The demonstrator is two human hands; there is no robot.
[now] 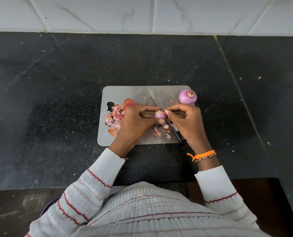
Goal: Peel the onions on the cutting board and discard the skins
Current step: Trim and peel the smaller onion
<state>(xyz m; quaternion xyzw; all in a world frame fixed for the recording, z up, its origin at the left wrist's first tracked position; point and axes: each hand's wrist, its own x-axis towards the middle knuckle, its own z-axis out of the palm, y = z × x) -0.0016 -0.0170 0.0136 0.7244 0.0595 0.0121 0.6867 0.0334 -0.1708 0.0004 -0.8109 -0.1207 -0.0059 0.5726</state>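
Observation:
A small purple onion [160, 115] is held above the grey cutting board [123, 93]. My left hand [135, 122] grips it from the left. My right hand [186, 122] pinches its top edge with thumb and forefinger. A larger peeled purple onion [187, 96] rests at the board's far right corner. A pile of pink-orange skins [115, 115] lies on the board's left side, partly hidden by my left hand. A few skin scraps [157, 132] lie under my hands.
A knife lies diagonally on the board, its blade [153, 98] pointing far-left and its dark handle [178, 135] under my right hand. The board sits on a black speckled counter [57, 100] with a white tiled wall [142, 14] behind.

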